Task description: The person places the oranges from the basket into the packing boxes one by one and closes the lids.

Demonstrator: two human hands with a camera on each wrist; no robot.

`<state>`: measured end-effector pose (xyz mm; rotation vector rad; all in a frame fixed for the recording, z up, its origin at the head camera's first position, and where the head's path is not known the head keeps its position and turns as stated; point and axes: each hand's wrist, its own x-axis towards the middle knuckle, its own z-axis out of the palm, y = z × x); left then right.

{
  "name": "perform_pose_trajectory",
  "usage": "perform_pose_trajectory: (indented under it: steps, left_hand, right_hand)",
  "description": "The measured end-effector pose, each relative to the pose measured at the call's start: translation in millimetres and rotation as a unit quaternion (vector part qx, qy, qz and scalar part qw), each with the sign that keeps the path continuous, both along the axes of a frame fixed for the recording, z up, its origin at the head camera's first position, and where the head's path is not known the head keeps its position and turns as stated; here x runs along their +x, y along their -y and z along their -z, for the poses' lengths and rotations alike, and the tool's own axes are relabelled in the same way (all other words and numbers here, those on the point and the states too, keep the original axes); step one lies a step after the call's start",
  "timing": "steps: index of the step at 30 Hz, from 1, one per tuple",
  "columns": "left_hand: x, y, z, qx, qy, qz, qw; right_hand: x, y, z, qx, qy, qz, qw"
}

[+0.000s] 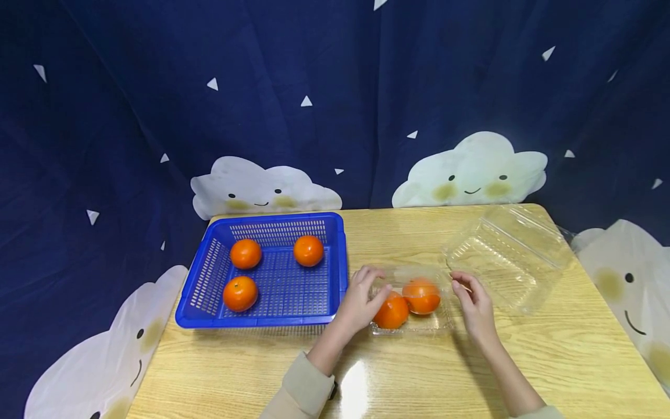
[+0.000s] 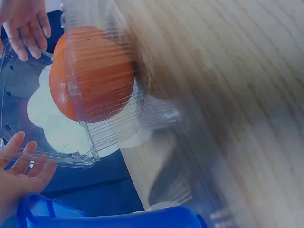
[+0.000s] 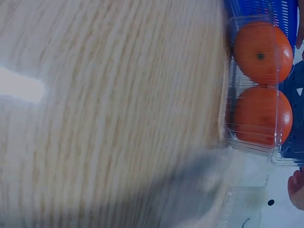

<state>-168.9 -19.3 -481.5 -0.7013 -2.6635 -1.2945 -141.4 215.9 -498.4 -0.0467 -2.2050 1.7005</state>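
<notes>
A clear plastic clamshell box [image 1: 413,331] holds two oranges, one orange [image 1: 391,312] at the left and another orange [image 1: 421,295] beside it. Its clear lid [image 2: 14,102], with small holes along it, stands raised at the far side. My left hand [image 1: 360,299] is at the box's left end, thumb and fingers apart, fingertips right at the lid's edge. On the other end my right hand [image 1: 475,305] has its fingertips close to the lid's right corner. In the left wrist view both hands' fingers look loosely extended.
Left of the box stands a blue basket [image 1: 262,322] with three oranges, among them an orange [image 1: 308,251] at its back right. Another clear clamshell [image 1: 502,262] lies opened at the back right of the wooden table [image 1: 419,384]. A dark blue curtain [image 1: 314,46] hangs behind.
</notes>
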Motion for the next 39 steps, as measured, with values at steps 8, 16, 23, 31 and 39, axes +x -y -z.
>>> perform_pose_trajectory:
  steps: [8, 16, 23, 31, 39]
  left_hand:
    - [5.6, 0.2, 2.8, -0.027, 0.010, -0.002, 0.9996]
    - [10.6, 0.7, 4.0, -0.050, 0.001, 0.001, 0.9988]
    - [17.6, 2.2, 4.9, -0.078, -0.003, 0.011, 0.9969]
    - [23.7, 2.7, 10.6, -0.098, -0.052, 0.016, 0.9937]
    - [28.3, 4.4, 22.8, -0.115, -0.092, 0.023, 0.9888]
  right_hand:
    - [11.0, 11.5, -12.6, 0.060, -0.050, -0.019, 0.9968]
    - [7.0, 1.2, 14.3, 0.085, -0.083, -0.025, 0.9926]
    - [16.2, 7.7, -1.4, 0.116, -0.121, -0.038, 0.9851]
    - [14.5, -4.8, 29.4, 0.153, -0.134, -0.045, 0.9779]
    - [19.9, -9.6, 39.9, 0.166, -0.122, -0.060, 0.9767]
